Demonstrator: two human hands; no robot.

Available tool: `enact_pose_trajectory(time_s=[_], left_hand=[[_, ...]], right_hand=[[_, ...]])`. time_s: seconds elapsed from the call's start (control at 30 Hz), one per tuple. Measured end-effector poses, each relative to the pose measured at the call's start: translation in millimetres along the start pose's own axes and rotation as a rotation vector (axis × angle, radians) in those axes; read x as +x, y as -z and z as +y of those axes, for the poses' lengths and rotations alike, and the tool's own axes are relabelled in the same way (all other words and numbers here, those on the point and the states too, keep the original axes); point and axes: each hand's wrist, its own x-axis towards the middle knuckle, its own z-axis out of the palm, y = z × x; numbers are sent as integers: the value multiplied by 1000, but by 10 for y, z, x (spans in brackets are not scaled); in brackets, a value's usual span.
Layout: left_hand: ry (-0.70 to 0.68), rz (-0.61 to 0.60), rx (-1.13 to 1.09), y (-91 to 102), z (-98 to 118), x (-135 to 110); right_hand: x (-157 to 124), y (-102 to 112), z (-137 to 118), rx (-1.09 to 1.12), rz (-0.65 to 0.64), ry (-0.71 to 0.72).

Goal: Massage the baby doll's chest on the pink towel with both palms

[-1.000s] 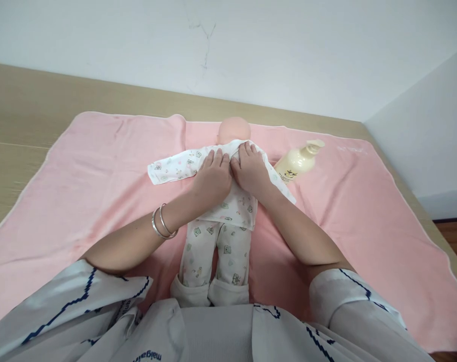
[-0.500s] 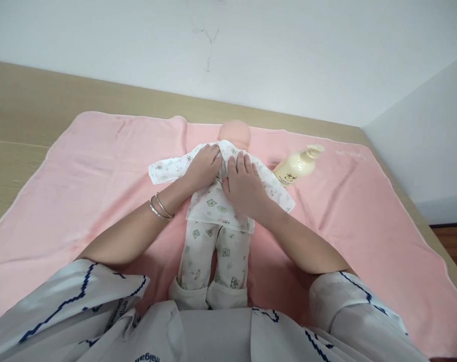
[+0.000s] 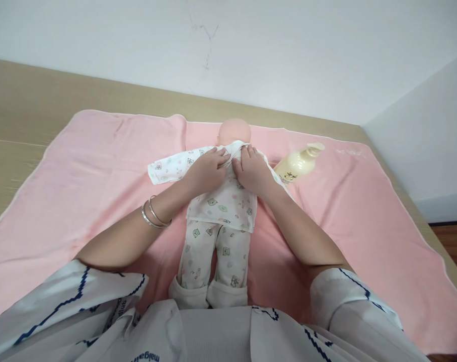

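A baby doll lies on its back or front, I cannot tell which, with its head away from me. It wears a white printed baby shirt and matching printed trousers with turned-up cuffs. At the neckline my left hand pinches the shirt's fabric, fingers bent. Opposite it my right hand also has its fingers closed on the cloth near the collar. One long sleeve stretches out to the left; the other is mostly covered by my right forearm.
A cream pump bottle lies tilted to the right of the doll. Under everything spreads a pink blanket on a wooden surface. A white wall rises behind it.
My right hand has gone from lying flat on the shirt's chest area to gripping near the neckline. My left hand has shifted slightly right, and the collar fabric is bunched between both hands.
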Motion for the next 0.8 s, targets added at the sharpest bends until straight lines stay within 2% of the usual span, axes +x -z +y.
enact_pose_trajectory(time_s=[0.1,0.23,0.37,0.5,0.6,0.8], left_hand=[[29,9,-64,32,-51,73],[-46,41,-121,13,-136,172],[-35,123,-139,-142,-290,270],[-1,199,-73,-346,-409,312],[-20,186,22,-376,-359,249],[-85,96,121,-172,-74,4]], right_hand=[[-131,15,-83,-55,20,61],[-346,46,-287,-83,25,85],[-419,67,-389,-28,-7,56],[-284,99,-292,93,-40,22],[-124,126,-159,144,-29,-15],[54,60,36,145,21,-25]])
